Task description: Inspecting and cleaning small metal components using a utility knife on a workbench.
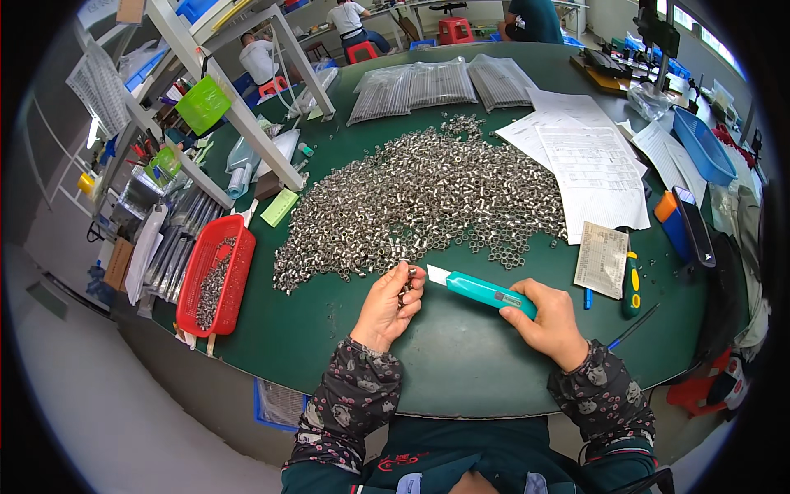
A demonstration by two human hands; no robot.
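Teal utility knife (pixel 485 291) sits gripped in right hand (pixel 553 323); left hand (pixel 387 306) fingers pinch small metal rings (pixel 408 278) above green bench (pixel 461 354), near ring heap (pixel 420 206), red basket (pixel 216 276), papers (pixel 588 169).

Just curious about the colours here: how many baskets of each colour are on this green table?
Red basket: 1
Blue basket: 1
Total: 2
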